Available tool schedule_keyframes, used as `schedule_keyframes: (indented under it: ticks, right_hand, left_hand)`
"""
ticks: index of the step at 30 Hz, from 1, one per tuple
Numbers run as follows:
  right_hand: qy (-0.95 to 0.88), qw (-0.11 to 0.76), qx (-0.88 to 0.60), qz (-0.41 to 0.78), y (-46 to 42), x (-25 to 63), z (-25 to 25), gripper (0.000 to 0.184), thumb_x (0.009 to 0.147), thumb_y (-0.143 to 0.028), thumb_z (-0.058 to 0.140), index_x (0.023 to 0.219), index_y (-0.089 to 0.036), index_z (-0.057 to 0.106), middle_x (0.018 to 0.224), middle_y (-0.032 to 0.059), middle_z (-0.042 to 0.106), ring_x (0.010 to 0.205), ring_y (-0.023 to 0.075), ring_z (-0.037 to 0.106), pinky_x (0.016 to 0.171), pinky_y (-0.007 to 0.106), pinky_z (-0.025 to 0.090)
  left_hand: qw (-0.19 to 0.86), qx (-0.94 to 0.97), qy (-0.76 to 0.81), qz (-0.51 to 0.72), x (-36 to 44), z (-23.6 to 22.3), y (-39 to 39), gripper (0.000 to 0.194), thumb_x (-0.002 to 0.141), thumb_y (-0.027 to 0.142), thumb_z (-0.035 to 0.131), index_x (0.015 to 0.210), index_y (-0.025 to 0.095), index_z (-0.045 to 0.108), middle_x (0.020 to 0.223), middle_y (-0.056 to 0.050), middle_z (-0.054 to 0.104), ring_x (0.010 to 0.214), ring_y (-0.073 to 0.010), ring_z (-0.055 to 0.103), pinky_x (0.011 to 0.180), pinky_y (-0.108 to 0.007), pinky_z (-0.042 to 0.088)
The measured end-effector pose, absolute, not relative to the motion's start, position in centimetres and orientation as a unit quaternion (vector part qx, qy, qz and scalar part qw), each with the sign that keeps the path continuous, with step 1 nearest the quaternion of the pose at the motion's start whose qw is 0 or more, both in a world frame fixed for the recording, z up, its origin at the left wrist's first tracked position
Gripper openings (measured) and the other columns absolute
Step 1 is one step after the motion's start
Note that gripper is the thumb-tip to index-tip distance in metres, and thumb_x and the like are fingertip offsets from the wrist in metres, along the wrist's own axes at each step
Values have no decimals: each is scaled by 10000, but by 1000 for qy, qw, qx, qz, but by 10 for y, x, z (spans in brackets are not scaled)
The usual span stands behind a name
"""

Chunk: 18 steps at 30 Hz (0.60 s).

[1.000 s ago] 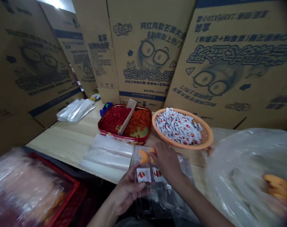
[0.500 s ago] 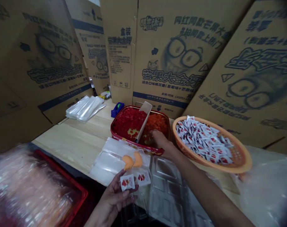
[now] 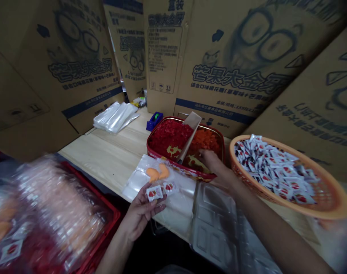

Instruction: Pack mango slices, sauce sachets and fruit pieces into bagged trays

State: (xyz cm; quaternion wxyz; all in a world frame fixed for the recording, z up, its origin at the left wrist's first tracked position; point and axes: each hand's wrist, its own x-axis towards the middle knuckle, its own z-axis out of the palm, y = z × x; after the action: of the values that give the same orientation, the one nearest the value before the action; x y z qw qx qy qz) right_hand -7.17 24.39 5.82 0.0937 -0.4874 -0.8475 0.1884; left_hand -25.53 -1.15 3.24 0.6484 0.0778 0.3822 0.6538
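My left hand (image 3: pixel 141 211) holds a clear plastic tray (image 3: pixel 160 182) at the table's front edge; it carries two orange pieces and two small red-and-white sachets. My right hand (image 3: pixel 211 160) reaches into the red tin (image 3: pixel 162 154), fingers curled down among the orange bits at its right side; what they grip is hidden. A cardboard divider (image 3: pixel 189 135) splits the tin into red bits on the left and orange bits on the right. Right of the tin stands an orange basket (image 3: pixel 330 207) full of sachets.
Empty clear trays (image 3: pixel 216 224) lie below my right arm. A red crate (image 3: pixel 104 232) with filled trays sits at lower left. Plastic bags (image 3: pixel 114 116) and a blue tape dispenser (image 3: pixel 154 120) lie at the table's back. Big cardboard boxes (image 3: pixel 233 61) wall in the table.
My right hand left the held tray and moved up into the red tin's orange side. My left hand keeps the tray. The view has swung left and downward.
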Motion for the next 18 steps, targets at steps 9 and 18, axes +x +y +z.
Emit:
schedule_keyframes:
  ticks: [9,18]
  right_hand:
    - [-886,74,-245,387,126,-73,104,124,800,-222,520,839,-197,635,795,7,627,705,116,555,629,207,401]
    - [-873,98,-411,243,171,-72,96,195,855,-203,451,873,-175,643,884,43,639,811,133,573,709,206,386]
  left_hand:
    - [644,80,384,657,-258,36,-14,609,682,69,666,1222,223,432,1104,-83,615,1060,-277,568,888,-419,459]
    - [635,74,398,659,-261,38,-15,683,702,67,649,1293,250,360,1138,-78,601,1088,-278,553,898,-410,464]
